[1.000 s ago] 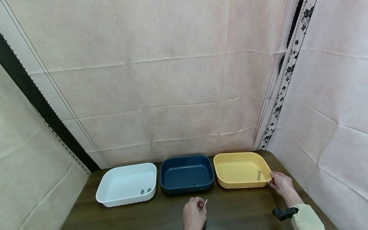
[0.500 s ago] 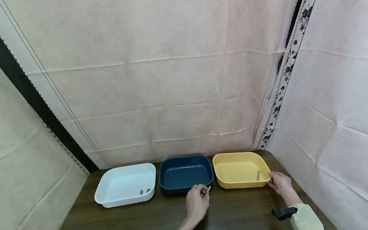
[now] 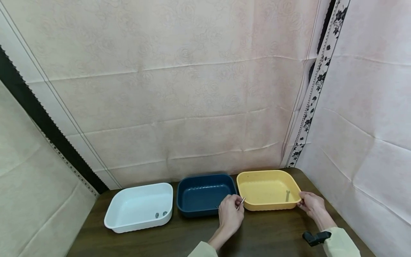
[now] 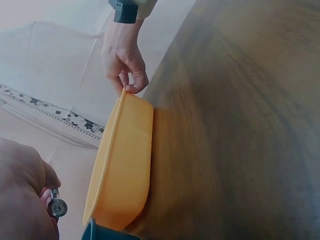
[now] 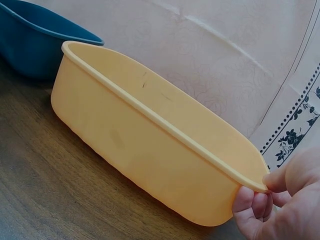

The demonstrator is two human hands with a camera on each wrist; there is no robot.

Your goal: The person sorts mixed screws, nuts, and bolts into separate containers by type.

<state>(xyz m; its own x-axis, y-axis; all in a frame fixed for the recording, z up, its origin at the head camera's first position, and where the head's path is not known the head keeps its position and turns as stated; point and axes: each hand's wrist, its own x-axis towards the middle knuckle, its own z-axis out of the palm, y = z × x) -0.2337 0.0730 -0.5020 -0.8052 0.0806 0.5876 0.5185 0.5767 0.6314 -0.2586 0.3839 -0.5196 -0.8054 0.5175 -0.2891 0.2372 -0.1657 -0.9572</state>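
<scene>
My left hand pinches a slim metal bolt between thumb and fingers, over the gap between the blue and yellow trays. The left wrist view shows the bolt's round head sticking out of the fingers. My right hand grips the right front corner of the yellow plastic tray, thumb and fingers at its rim. Inside the yellow tray lies another long bolt, near the right end.
Left of the yellow tray stands a dark blue tray, with a small dark piece near its front wall, partly behind my left hand. A white tray at the left holds two small metal nuts. Patterned cloth hangs behind the brown table.
My left hand has moved forward and right with the bolt, from the table's front to beside the yellow tray's left front corner. My right hand stays on the yellow tray.
</scene>
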